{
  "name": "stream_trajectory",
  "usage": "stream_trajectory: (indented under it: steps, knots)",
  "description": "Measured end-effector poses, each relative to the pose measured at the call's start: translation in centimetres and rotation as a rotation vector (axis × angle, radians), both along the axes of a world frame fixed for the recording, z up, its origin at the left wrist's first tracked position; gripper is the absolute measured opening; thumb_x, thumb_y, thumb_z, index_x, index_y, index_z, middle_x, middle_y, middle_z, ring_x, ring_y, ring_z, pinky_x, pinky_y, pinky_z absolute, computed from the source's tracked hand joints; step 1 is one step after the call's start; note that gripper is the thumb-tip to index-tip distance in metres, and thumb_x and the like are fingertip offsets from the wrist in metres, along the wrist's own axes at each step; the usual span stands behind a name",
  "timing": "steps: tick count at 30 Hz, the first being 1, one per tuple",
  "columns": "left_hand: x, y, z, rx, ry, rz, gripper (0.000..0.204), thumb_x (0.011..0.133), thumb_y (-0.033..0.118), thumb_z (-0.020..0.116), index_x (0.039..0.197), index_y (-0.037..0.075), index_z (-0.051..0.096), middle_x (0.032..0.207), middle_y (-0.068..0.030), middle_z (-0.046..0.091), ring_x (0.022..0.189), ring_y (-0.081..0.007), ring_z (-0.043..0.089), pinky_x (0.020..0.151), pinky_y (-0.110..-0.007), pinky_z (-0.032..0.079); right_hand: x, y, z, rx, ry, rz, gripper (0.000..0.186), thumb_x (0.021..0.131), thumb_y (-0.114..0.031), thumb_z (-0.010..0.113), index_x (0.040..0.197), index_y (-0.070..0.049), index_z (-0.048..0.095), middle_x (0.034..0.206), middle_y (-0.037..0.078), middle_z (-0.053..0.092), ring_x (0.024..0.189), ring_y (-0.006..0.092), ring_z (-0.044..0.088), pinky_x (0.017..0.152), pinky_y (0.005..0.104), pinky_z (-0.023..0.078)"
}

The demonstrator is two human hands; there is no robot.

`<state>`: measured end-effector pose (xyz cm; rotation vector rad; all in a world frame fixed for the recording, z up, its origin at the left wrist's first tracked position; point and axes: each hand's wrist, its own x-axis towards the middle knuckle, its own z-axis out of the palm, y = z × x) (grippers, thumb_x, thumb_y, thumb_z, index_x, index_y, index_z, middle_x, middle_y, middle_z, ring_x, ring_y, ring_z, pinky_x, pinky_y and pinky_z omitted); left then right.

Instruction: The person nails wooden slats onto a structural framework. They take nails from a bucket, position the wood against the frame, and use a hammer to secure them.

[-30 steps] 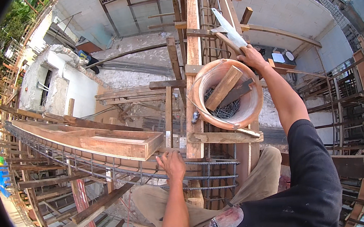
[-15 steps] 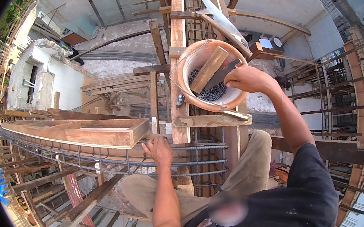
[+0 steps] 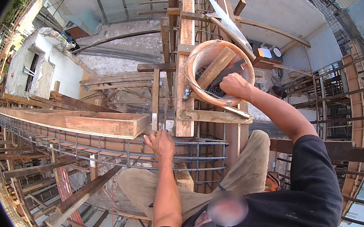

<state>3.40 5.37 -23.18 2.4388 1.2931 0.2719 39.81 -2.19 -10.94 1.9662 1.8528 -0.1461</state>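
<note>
The fingers of the right hand (image 3: pixel 236 88) are curled inward, low inside a round, orange-tan bucket (image 3: pixel 240 51) with pale smears on its wall; the fingertips are hidden, so I cannot tell whether they grip anything. Close by them, thin grey metal nails (image 3: pixel 215 91) lie in a loose heap at the bucket's bottom. A short, light-brown wooden block (image 3: pixel 217 67) slants across the heap, and a dark, flat piece (image 3: pixel 233 68) lies beside it, partly behind the hand.

The fingers of the left hand (image 3: pixel 162 145) are parted and loosely bent, with nothing visible in them, by the near end of a long, brown wooden box-shaped frame (image 3: pixel 116 126). Whether they touch its edge I cannot tell.

The bucket stands upright over the long wooden formwork, with a short, weathered plank (image 3: pixel 216 115) at its near side. Beyond its far rim lies a saw with a pale, tapering metal blade (image 3: pixel 225 19), next to a long wooden handle (image 3: pixel 232 32). A dark steel rebar cage (image 3: pixel 191 158) runs in front of the person's knees, in tan trousers (image 3: pixel 248 160).
</note>
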Motion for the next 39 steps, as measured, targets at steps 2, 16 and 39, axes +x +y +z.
stream_trajectory:
  steps: [2,16,39]
  knots:
    - [-0.2,0.0,-0.2,0.015,-0.037,0.003,0.013,0.091,0.018,0.061,0.092,0.009,0.07,0.101,-0.0056,0.071,0.12,-0.0301,0.054,0.12,-0.06,0.016,-0.4,0.2,0.0,-0.037,-0.024,0.04,0.015,0.081,-0.013,0.066,0.08,-0.007,0.079,0.08,0.014,0.075,0.081,0.03,0.076,0.068,0.0411,0.061]
    - [0.0,-0.2,0.1,0.021,-0.076,0.007,0.015,0.09,0.017,0.06,0.093,0.008,0.072,0.099,-0.0073,0.072,0.116,-0.0317,0.055,0.12,-0.061,0.017,0.8,1.1,-1.7,0.003,0.082,-0.123,0.016,0.08,-0.014,0.064,0.08,-0.004,0.077,0.085,0.019,0.075,0.085,0.0349,0.074,0.077,0.0441,0.059]
    - [-1.4,-0.1,4.3,-0.169,-0.434,0.016,0.037,0.09,0.025,0.07,0.123,0.008,0.066,0.118,-0.014,0.066,0.114,-0.0325,0.059,0.111,-0.055,0.032,-7.0,-6.3,9.5,0.641,1.743,-0.999,0.015,0.099,-0.021,0.065,0.1,-0.007,0.062,0.079,0.004,0.065,0.061,0.0109,0.061,0.052,0.0245,0.051]
